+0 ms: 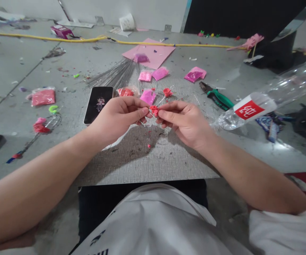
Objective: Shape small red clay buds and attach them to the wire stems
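My left hand (121, 115) and my right hand (182, 118) meet over a grey board (153, 159), fingers pinched together. Between the fingertips sits a small cluster of red beads (154, 110) on thin clear wire. Both hands grip this piece, the left from the left side, the right from the right. A single loose red bead (149, 145) lies on the board below them. Another red bead piece (167, 92) lies just beyond the hands.
A black phone (98, 103) lies left of the hands. Bags of pink and red beads (43, 97) are scattered about. Green-handled pliers (216, 98) and a clear plastic bottle (259, 102) lie to the right. A bundle of thin wires (115, 74) and pink paper (150, 53) sit farther back.
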Motion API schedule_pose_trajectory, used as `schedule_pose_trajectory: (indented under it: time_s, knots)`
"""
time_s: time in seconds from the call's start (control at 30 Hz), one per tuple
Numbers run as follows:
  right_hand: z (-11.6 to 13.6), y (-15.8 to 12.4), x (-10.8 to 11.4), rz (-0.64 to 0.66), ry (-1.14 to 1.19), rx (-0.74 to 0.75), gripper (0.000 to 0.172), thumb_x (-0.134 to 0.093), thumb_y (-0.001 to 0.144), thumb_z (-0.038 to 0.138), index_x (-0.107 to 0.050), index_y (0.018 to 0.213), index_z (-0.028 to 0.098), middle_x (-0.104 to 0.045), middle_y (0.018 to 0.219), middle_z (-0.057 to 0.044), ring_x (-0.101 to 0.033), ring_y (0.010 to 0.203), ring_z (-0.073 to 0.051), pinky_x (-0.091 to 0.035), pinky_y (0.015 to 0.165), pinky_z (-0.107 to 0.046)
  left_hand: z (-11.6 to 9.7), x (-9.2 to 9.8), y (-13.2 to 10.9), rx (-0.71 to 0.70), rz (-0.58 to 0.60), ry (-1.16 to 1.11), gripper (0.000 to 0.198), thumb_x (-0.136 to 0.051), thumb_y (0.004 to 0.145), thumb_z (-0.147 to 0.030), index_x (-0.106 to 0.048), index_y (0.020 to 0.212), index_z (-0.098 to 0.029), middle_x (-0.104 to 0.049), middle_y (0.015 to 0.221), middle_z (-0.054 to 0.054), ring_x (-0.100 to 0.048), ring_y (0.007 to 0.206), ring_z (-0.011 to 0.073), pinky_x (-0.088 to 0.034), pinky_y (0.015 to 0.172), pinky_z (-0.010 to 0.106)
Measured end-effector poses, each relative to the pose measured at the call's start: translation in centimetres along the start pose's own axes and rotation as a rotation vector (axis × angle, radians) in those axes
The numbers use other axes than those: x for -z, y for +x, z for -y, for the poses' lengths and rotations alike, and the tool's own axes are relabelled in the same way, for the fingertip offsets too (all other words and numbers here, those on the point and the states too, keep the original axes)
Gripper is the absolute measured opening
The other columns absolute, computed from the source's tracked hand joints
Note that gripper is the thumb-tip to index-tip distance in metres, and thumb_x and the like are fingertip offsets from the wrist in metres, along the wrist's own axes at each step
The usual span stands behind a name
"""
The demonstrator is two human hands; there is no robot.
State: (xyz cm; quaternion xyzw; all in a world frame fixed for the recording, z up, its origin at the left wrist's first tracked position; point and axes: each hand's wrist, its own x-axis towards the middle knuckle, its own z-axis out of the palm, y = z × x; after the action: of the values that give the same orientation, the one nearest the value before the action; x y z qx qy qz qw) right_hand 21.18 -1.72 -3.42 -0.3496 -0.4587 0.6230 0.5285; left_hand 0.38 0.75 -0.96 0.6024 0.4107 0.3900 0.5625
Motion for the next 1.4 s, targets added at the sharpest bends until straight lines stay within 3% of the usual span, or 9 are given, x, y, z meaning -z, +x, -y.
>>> schedule_pose_trajectory:
  time_s: [0.17, 0.37, 0.63, 0.83, 0.93, 1.03, 1.13, 1.23, 1.4]
  knots:
    - [0.1, 0.0, -0.1, -0.053, -0.028, 0.018, 0.019, -0.091, 0.075, 0.025, -0.076, 0.085, 0.021, -0.078, 0.077, 0.003, -0.075, 0.068, -0.011, -0.056, 0.057, -0.020, -0.1, -0.1, 0.0, -0.001, -0.011, 0.011, 0.003, -0.076, 0.088, -0.017, -0.078, 0.090, -0.015, -0.072, 0.079, 0.003, -0.065, 0.070, 0.0103, -0.050, 0.066, 0.023]
    - [0.4, -0.1, -0.4, -0.054, -0.018, 0.014, 0.016, -0.087, 0.079, 0.025, -0.074, 0.088, 0.020, -0.077, 0.078, 0.003, -0.075, 0.072, -0.012, -0.057, 0.060, -0.021, 0.3, 0.3, 0.2, 0.031, 0.035, -0.108, 0.004, -0.079, 0.086, -0.017, -0.079, 0.089, -0.015, -0.073, 0.079, 0.003, -0.065, 0.070, 0.0095, -0.050, 0.066, 0.021]
    - [-0.2, 0.2, 0.0, -0.063, -0.053, 0.044, 0.023, -0.089, 0.076, 0.023, -0.070, 0.089, 0.020, -0.075, 0.076, 0.004, -0.072, 0.066, -0.010, -0.057, 0.060, -0.022, 0.1, -0.1, 0.0, 0.002, -0.016, 0.016, 0.003, -0.079, 0.086, -0.017, -0.079, 0.088, -0.014, -0.072, 0.077, 0.003, -0.064, 0.068, 0.0103, -0.050, 0.066, 0.023]
    - [0.2, 0.1, 0.1, -0.051, -0.234, 0.118, 0.011, -0.075, 0.089, 0.029, -0.069, 0.093, 0.020, -0.076, 0.081, 0.001, -0.072, 0.072, -0.013, -0.057, 0.062, -0.025, 0.1, 0.4, 0.4, 0.055, 0.001, -0.195, 0.002, -0.077, 0.086, -0.014, -0.076, 0.088, -0.013, -0.071, 0.081, 0.003, -0.066, 0.071, 0.0094, -0.052, 0.068, 0.021]
    - [0.5, 0.2, 0.8, 0.093, -0.567, 0.236, 0.006, -0.072, 0.089, 0.020, -0.070, 0.095, 0.019, -0.073, 0.082, 0.000, -0.067, 0.070, -0.012, -0.054, 0.064, -0.025, -0.4, 0.8, 0.7, 0.095, -0.009, -0.300, 0.004, -0.074, 0.088, -0.011, -0.072, 0.085, -0.012, -0.069, 0.081, 0.001, -0.064, 0.069, 0.0078, -0.053, 0.066, 0.020]
    - [0.6, 0.7, 1.6, 0.487, -0.983, 0.358, 0.013, -0.070, 0.088, 0.012, -0.076, 0.099, 0.016, -0.074, 0.092, -0.005, -0.065, 0.075, -0.014, -0.053, 0.073, -0.030, -0.8, 1.0, 0.9, 0.125, -0.004, -0.342, 0.005, -0.073, 0.088, -0.010, -0.069, 0.085, -0.012, -0.067, 0.080, 0.001, -0.063, 0.066, 0.0077, -0.052, 0.062, 0.019]
    - [0.3, 1.1, 1.9, 0.768, -1.104, 0.348, 0.022, -0.065, 0.094, 0.012, -0.078, 0.111, 0.016, -0.074, 0.109, -0.010, -0.068, 0.094, -0.019, -0.053, 0.088, -0.035, -0.7, 1.1, 1.0, 0.151, -0.007, -0.341, 0.005, -0.074, 0.086, -0.010, -0.069, 0.085, -0.012, -0.066, 0.079, 0.001, -0.063, 0.066, 0.0083, -0.052, 0.060, 0.019]
    - [0.0, 1.2, 1.7, 0.866, -1.090, 0.338, 0.023, -0.064, 0.098, 0.014, -0.079, 0.115, 0.018, -0.071, 0.109, -0.009, -0.066, 0.099, -0.019, -0.051, 0.092, -0.033, -0.4, 1.1, 1.1, 0.162, 0.018, -0.326, 0.005, -0.074, 0.086, -0.012, -0.070, 0.085, -0.012, -0.066, 0.078, 0.002, -0.063, 0.066, 0.0079, -0.052, 0.060, 0.019]
    - [-0.4, 1.4, 1.3, 0.865, -1.075, 0.318, 0.017, -0.066, 0.097, 0.014, -0.080, 0.104, 0.020, -0.068, 0.102, -0.006, -0.064, 0.092, -0.017, -0.049, 0.087, -0.032, -0.1, 1.3, 0.9, 0.162, 0.082, -0.349, 0.004, -0.076, 0.089, -0.014, -0.073, 0.087, -0.014, -0.065, 0.077, -0.001, -0.061, 0.069, 0.0066, -0.050, 0.065, 0.020]
